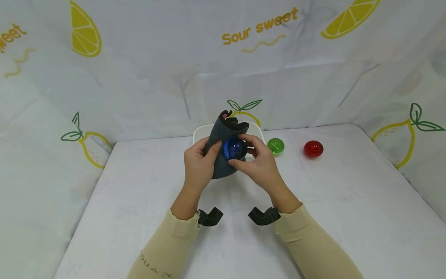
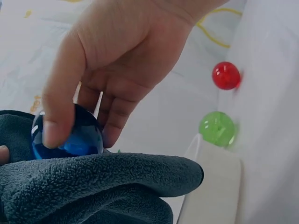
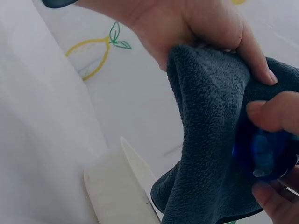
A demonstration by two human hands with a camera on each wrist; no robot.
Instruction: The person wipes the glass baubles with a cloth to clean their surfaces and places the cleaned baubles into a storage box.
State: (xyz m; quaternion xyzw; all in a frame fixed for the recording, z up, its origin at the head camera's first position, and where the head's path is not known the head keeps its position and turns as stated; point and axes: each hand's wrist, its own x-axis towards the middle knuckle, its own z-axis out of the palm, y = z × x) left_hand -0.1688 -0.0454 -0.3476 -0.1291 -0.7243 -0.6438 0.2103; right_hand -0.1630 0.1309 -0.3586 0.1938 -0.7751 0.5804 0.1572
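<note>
The left hand (image 1: 198,164) grips the soft slate-blue towel (image 1: 221,166); at its three o'clock, the right hand (image 1: 260,164) pinches the transparent blue ball (image 1: 235,148), probably hard and slippery, best held by opposite sides.

White cloth backdrop (image 1: 146,89) ahead of me, more white sheeting on my left (image 1: 31,186) and right (image 1: 428,170). Wrinkled, creased. Orange "Sour sweet" lettering (image 1: 259,28) up top, yellow wavy line (image 1: 263,45) under it. Yellow citrus slices, one left (image 1: 86,33), one right (image 1: 350,19). Lemon outlines with green leaves lower down: left (image 1: 94,149), right (image 1: 395,133), a partly hidden one mid-back (image 1: 247,114). Thin grey streaks (image 1: 186,97) on the backdrop, can't tell what. Table (image 1: 146,205) in front of me, white covering, meets the backdrop at the far edge. Light soft, fairly even.
</note>
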